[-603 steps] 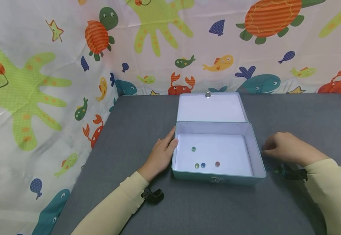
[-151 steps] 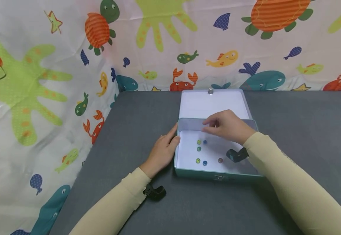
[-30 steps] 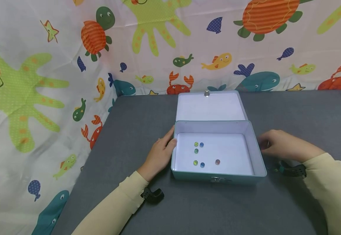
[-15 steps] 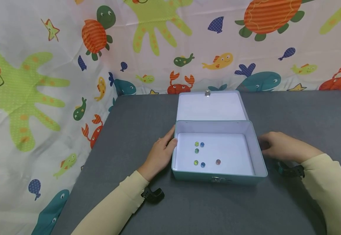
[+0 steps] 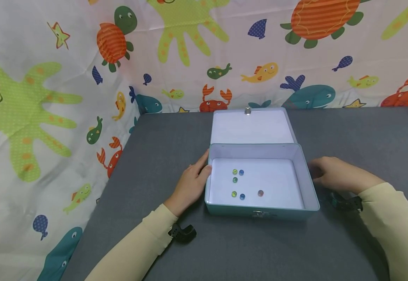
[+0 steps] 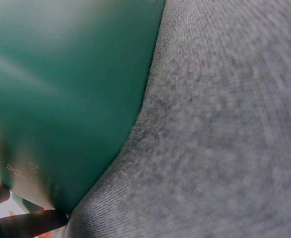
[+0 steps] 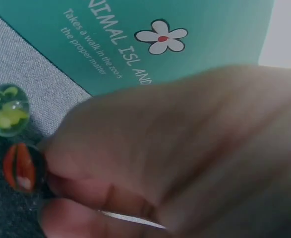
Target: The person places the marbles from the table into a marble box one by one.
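Observation:
My left hand [image 5: 187, 187] rests along the left side of an open tin box [image 5: 263, 212], fingers fairly straight and thumb at the rim. Several glass marbles lie on the white floor inside: green-yellow and blue ones at the left, and a reddish marble [image 5: 260, 193] nearer the middle. On the table just outside the box's right wall is my right hand [image 5: 342, 173], its fingertips hidden in the head view. The right wrist view shows its thumb and fingers curled at an orange-and-dark marble [image 7: 22, 167]. Close to that lies a clear marble with yellow-green inside [image 7: 7, 110].
The box's lid [image 5: 253, 127] is folded back flat behind it, with a metal clasp [image 5: 247, 111] at its far edge. A grey cloth [image 5: 175, 132] covers the table. Behind and to the left hangs a curtain [image 5: 189, 47] printed with sea animals.
Five seconds ago my right hand was over the box; now it is down outside the right wall. More marbles lie inside than twenty seconds ago. My left hand has stayed put.

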`<state>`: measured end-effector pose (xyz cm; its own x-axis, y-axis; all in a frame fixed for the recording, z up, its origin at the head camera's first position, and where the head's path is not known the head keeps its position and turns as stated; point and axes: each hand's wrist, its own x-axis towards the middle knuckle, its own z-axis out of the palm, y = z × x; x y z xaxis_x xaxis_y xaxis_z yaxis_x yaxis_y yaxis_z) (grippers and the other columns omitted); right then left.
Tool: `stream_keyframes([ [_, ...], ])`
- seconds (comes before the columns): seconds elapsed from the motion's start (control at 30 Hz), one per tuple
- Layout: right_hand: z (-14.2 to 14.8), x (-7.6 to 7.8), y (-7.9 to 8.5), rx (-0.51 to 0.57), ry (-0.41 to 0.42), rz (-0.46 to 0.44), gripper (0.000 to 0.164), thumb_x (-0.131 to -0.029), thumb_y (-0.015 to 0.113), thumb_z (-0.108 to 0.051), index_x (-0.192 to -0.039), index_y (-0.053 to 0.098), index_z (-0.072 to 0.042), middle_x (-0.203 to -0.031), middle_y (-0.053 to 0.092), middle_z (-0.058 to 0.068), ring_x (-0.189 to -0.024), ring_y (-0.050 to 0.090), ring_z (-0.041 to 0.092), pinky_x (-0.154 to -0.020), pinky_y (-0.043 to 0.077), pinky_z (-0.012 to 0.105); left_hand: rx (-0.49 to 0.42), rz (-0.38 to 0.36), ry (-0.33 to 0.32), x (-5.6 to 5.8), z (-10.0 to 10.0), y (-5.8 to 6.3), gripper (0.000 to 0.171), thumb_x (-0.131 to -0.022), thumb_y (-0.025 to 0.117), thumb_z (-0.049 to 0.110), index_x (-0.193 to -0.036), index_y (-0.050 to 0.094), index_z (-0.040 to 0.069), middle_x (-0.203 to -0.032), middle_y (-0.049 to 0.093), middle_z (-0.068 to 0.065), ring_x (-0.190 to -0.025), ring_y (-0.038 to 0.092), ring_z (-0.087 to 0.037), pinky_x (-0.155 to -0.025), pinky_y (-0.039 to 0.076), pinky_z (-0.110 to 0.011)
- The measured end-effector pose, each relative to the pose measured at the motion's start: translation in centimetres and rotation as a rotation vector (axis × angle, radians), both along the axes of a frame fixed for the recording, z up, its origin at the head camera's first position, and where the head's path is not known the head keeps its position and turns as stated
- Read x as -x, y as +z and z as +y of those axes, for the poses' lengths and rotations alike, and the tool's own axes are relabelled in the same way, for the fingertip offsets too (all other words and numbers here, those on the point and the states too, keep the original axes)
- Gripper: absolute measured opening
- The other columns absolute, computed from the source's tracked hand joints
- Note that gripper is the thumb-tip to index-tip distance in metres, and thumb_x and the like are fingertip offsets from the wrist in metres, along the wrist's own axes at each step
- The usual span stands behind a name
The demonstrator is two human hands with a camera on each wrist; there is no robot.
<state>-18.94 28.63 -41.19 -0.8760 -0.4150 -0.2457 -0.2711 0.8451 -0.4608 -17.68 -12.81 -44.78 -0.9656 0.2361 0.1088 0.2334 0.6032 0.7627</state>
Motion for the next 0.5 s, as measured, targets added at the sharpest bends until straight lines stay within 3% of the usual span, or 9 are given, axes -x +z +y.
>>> stream_keyframes([
  [0.2, -0.03, 0.07, -0.03, -0.004, -0.015, 0.003, 0.036, -0.088, 0.075, 0.001, -0.121, 0.068, 0.014, -0.102, 0.075, 0.015, -0.087, 0.069, 0.026, -0.074, 0.061, 0.05, 0.005, 0.002, 0.005, 0.13, -0.06, -0.1, 0.056, -0.111, 0.042, 0.039, -0.165, 0.036, 0.026, -0.161, 0.047, 0.001, -0.151, 0.041, -0.018, -0.129, 0.019, -0.054],
  [0.5, 0.19, 0.01, 0.03, -0.003, -0.002, 0.089, 0.021, -0.089, 0.075, -0.001, -0.109, 0.074, 0.007, -0.093, 0.075, 0.006, -0.082, 0.068, 0.021, -0.072, 0.06, 0.048, -0.004, -0.004, -0.005, -0.02, -0.11, -0.02, 0.058, -0.111, 0.04, 0.045, -0.166, 0.035, 0.026, -0.161, 0.047, 0.002, -0.151, 0.04, -0.018, -0.129, 0.018, -0.054],
])
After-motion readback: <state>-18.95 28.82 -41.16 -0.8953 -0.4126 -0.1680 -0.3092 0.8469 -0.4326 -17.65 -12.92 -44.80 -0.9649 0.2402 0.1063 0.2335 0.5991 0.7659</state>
